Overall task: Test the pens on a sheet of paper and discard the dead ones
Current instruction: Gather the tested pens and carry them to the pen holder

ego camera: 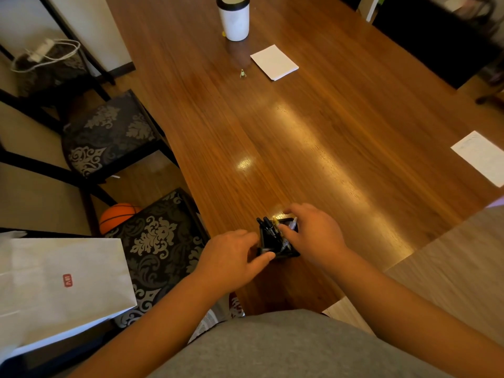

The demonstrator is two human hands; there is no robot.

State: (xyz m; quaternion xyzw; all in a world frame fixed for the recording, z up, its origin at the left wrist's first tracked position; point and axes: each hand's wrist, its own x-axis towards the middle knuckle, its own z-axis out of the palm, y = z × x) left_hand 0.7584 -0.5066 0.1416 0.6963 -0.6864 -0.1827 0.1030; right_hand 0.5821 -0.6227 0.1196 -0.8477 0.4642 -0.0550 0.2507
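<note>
Both hands at the black pen holder, near table edge.
Left hand (231, 257) was seen gripping the black pen holder (275, 241) from its left side, while right hand (313, 236) was curled over the top, fingers among the upright dark pens (268, 227); whether one was pinched could not be told. Scribbled paper (480, 156) lay well apart to the right, nearer the right hand.

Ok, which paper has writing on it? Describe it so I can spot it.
On the wooden table, look to the far right edge. The sheet there carries faint scribbles, while the small white pad near the white tumbler looks blank.
</note>
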